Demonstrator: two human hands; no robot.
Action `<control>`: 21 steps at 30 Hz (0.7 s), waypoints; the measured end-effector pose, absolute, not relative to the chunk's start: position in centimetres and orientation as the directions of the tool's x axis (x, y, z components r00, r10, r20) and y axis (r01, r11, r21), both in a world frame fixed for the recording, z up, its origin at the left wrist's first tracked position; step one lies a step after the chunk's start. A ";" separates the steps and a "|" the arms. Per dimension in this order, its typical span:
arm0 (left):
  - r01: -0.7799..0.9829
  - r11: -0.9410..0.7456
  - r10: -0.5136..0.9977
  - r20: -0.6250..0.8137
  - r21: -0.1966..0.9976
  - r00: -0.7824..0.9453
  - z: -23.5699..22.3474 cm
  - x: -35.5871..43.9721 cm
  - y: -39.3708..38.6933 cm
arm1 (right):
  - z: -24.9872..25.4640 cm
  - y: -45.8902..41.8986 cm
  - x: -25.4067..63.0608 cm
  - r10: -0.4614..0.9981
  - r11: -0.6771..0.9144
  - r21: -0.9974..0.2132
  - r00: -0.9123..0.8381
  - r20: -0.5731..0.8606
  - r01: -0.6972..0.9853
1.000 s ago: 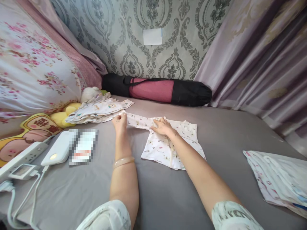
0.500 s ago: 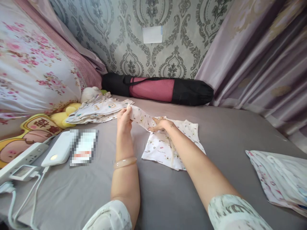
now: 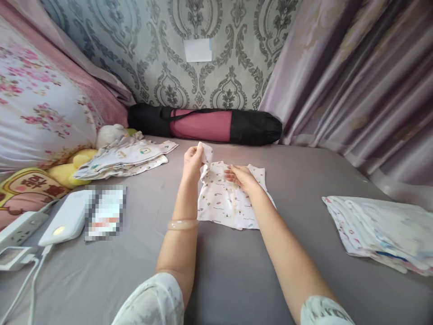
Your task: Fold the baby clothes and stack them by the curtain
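Observation:
A small white baby shirt (image 3: 216,203) with tiny printed figures lies spread on the grey bed sheet (image 3: 142,271), one sleeve lifted at its left side. Pinched between the fingers of my left hand (image 3: 193,161) is the end of that sleeve, raised above the shirt and bent inward. My right hand (image 3: 241,177) hovers over or rests lightly on the upper part of the shirt, fingers stretched out and slightly apart; whether it touches the cloth I cannot tell. A pale bangle (image 3: 183,225) circles my left forearm.
At the left lie a pile of printed baby clothes (image 3: 125,158), plush toys (image 3: 71,169), a white power bank (image 3: 67,216), a blurred phone (image 3: 106,212) and a power strip (image 3: 22,230). Folded clothes (image 3: 382,230) sit at the right. A black and pink mat bag (image 3: 203,125) lines the wall.
My left hand has brought the sleeve end inward toward the shirt's body, so the sleeve is no longer stretched out. My right hand has come off the sleeve's base. The view has turned slightly right.

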State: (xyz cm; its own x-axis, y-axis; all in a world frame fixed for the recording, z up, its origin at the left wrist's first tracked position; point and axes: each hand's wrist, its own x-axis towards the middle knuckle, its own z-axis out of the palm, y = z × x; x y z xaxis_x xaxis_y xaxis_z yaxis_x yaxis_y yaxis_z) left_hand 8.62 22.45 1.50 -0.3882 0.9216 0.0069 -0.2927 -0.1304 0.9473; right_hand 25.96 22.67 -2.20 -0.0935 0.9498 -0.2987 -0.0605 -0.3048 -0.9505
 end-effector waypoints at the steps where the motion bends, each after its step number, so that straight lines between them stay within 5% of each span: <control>1: -0.286 -0.124 0.928 0.009 0.950 -0.373 1.3 9.3 22.6 | -2.3 22.3 26.4 0.938 -0.346 -0.923 -0.101 -0.333 -0.170; 5: -0.190 -0.125 0.947 0.060 0.974 -0.314 0.0 12.3 22.9 | -2.6 21.8 27.5 0.911 -0.410 -0.842 -0.115 -0.395 -0.350; 13: -0.035 -0.056 0.998 0.056 0.998 0.004 -0.9 14.3 21.8 | -3.8 23.2 28.0 0.902 -0.429 -0.855 -0.094 -0.421 -0.292; 21: 0.265 0.043 0.967 0.026 0.963 -0.254 -2.3 8.6 23.0 | -3.6 22.8 28.0 0.920 -0.387 -0.889 -0.048 -0.388 -0.244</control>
State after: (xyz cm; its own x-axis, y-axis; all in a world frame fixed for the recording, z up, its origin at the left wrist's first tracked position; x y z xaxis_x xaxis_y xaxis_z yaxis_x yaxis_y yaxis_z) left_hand 8.57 22.95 -2.32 -0.2537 0.9669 0.0261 0.2647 0.0434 0.9634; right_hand 27.97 22.76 -3.62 -0.0484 0.9204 -0.3879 -0.2439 -0.3875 -0.8890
